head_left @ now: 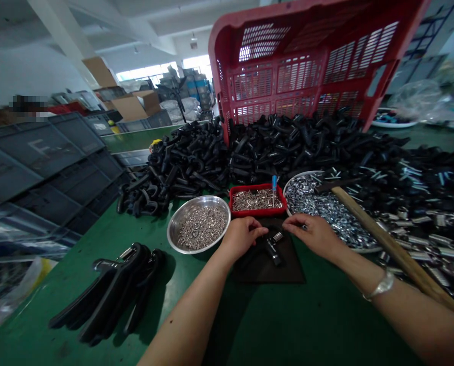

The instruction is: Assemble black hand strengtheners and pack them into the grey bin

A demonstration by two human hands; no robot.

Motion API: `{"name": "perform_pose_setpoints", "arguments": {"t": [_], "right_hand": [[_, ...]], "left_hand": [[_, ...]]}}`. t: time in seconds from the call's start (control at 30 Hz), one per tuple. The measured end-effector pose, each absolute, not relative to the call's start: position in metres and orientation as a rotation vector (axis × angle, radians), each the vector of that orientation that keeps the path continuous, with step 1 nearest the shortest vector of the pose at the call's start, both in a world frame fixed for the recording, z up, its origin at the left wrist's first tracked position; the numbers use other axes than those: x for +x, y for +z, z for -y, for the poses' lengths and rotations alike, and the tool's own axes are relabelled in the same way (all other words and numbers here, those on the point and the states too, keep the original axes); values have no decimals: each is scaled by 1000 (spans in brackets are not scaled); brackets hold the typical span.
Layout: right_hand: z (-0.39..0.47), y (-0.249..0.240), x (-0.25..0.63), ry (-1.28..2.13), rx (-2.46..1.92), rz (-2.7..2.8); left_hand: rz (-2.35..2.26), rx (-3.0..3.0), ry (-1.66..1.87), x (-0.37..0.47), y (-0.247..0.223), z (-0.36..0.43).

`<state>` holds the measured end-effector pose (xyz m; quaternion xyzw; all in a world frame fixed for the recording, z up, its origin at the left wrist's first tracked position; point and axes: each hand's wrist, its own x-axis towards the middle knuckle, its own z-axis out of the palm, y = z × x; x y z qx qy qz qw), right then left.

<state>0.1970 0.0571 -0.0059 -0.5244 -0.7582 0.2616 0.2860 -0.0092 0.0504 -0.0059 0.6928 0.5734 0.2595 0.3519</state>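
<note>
On a dark square mat (288, 272) lies a black clamp-like part (270, 249) with a ribbed silver metal piece (278, 237) at its upper end. My left hand (244, 236) is closed just left of this part, thumb and forefinger at its upper end; what they pinch is too dark to make out. From the right, my right hand (313, 234) comes close to the same end with its fingertips pinched together. Anything between those fingertips is too small to name. A silver bracelet (381, 285) circles my right wrist.
Small metal parts fill a steel bowl (169, 231), a red tray (232, 208) holding a blue-handled screwdriver (274, 184), and a round pan (288, 195). A hammer (379, 231) lies across the right. Black handles (116, 290) lie left; a black heap (288, 147) spills from a red crate (221, 66).
</note>
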Motion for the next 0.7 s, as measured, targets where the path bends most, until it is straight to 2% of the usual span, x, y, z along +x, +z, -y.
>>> {"name": "perform_pose_setpoints", "arguments": {"t": [0.33, 0.7], "right_hand": [[-54, -11, 195, 571, -1421, 2093], [-55, -11, 194, 438, -1418, 2242]], "left_hand": [[-1631, 2057, 764, 4, -16, -48], [-1650, 2362, 480, 7, -6, -38]]}}
